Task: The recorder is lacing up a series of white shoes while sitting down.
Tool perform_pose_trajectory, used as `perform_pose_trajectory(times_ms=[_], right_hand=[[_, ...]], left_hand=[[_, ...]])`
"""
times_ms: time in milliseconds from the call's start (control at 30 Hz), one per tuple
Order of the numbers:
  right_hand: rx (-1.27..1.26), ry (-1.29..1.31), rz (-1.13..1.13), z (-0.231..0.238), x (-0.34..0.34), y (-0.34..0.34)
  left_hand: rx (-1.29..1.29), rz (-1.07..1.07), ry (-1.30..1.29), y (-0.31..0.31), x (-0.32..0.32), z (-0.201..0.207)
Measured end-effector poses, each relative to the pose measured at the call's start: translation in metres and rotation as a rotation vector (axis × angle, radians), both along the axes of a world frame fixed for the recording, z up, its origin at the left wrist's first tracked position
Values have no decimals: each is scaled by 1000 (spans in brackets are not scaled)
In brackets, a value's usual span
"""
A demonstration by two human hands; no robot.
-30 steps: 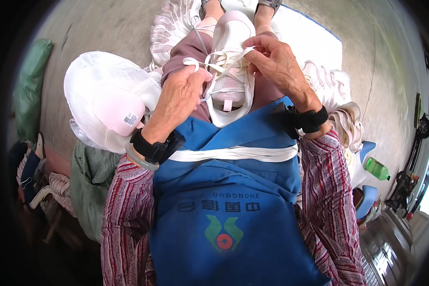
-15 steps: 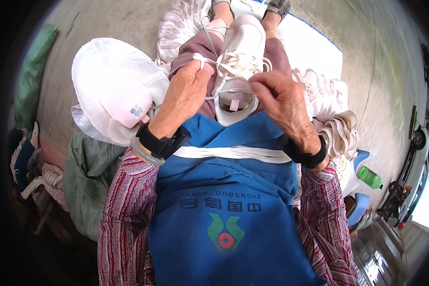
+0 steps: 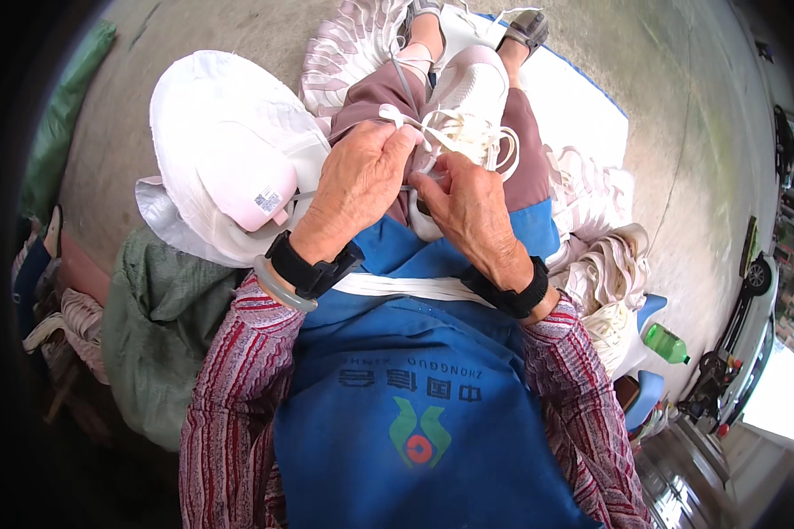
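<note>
Between my knees rests a white sneaker (image 3: pixel 469 85), its toe pointing away from me. Cream shoelaces (image 3: pixel 472 137) lie looped across its front. My left hand (image 3: pixel 362 176) is closed, pinching a loop of the lace between thumb and fingers left of the shoe. Close beside it my right hand (image 3: pixel 468 207) is closed at the shoe's opening, thumb and fingertips together near the lace; whatever they grip is hidden. My hands cover most of the heel and opening. A blue apron (image 3: pixel 406 353) covers my lap, with a bundle of white laces (image 3: pixel 415 286) lying across it.
On the left, a pale pink and white shoe (image 3: pixel 247 181) lies in a white lined bag (image 3: pixel 207 97). Stacked pale shoe pieces (image 3: pixel 348 57) stand beyond my left leg, more shoe pieces (image 3: pixel 595 189) at right. A green bottle (image 3: pixel 666 344) is farther right, a green sack (image 3: pixel 163 335) at left.
My right hand has moved left and come in next to my left hand, over the shoe's opening. The left hand keeps its pinch on the lace and has shifted slightly right.
</note>
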State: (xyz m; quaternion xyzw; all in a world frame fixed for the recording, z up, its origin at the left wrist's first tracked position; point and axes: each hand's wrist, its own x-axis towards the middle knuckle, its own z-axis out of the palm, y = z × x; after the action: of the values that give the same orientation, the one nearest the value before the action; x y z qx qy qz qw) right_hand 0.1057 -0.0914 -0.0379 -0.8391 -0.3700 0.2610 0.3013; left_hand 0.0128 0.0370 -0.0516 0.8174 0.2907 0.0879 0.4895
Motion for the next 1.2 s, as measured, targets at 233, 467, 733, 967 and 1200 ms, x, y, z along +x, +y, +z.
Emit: perform_pose_trajectory(times_ms=[233,467,733,967,1200], right_hand=[[-25,19,-73,-9,-2,0],[-93,55,-89,-8,0,-1],[-31,43,-107,-12,1,-2],[3,40,-105,-12,1,-1],[-37,64,-88,-11,2,-2]], left_hand=[[233,-149,-157,3,-7,-8],[-466,82,-72,-6,4,0],[10,-93,-68,-1,2,-6],[-146,-1,46,-1,5,-4],[-546,113,48,-4,3,-9]])
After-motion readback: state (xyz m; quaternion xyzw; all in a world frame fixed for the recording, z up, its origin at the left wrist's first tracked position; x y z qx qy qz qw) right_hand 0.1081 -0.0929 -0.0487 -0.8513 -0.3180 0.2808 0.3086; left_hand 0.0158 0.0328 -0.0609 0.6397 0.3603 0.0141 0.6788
